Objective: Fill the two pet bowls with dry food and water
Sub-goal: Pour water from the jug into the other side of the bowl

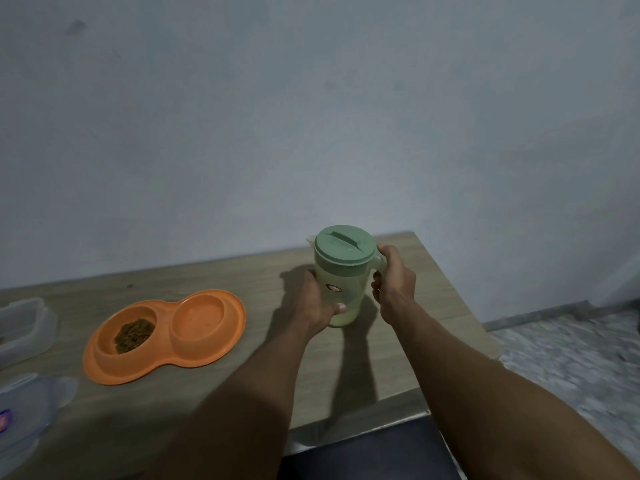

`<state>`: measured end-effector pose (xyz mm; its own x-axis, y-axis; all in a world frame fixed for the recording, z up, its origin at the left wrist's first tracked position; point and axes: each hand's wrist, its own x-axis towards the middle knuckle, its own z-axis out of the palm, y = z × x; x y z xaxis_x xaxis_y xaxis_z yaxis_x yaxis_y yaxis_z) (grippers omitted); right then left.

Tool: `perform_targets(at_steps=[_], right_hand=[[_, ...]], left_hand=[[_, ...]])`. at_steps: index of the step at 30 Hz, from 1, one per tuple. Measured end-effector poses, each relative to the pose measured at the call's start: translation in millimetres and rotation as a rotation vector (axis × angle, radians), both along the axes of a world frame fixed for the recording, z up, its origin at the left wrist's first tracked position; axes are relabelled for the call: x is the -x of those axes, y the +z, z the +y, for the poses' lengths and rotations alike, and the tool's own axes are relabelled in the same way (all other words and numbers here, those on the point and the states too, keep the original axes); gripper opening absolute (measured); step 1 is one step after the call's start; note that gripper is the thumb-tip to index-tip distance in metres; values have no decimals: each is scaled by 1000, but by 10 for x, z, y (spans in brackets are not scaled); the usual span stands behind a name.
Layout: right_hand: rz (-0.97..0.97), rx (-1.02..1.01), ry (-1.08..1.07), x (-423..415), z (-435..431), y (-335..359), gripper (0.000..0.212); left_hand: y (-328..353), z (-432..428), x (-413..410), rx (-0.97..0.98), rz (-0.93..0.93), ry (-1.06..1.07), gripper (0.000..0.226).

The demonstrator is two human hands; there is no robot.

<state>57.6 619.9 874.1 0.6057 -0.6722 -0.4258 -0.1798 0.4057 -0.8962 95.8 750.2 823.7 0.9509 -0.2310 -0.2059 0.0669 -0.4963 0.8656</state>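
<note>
- Wooden table (214,271) against a pale wall.
- Left hand (313,303) wraps the pale green pitcher (341,292), thumb across its lower front.
- Right hand (394,275) curls round the handle.
- Green lid (344,249) on.
- Orange double bowl (166,336) left: kibble (133,336) in the left well.

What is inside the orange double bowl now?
In the orange double bowl, the left well holds a small heap of brown dry food covering part of its floor. The right well looks bare and dry; its near wall is hidden behind the rim.
</note>
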Motion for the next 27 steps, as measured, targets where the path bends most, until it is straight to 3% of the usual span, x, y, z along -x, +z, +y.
perform_targets(at_steps=[10,17,20,22,25,27], right_hand=[[-37,28,29,-27,7,-74,33],[-49,85,79,19,15,-142,34],[-59,-6,81,83,52,-220,59],[-70,-138,-56,83,49,-453,81],[143,-105,-217,225,194,-669,69],[314,2,-171,342,413,-692,51]], left_hand=[[-247,-36,-184,-18,-20,36,94],[-249,-82,-177,-68,-22,14,88],[-162,-36,-68,-141,-9,12,86],[-131,121,12,-245,-39,27,86],[-58,397,120,-331,-70,92,68],[28,598,168,-292,-123,150,58]])
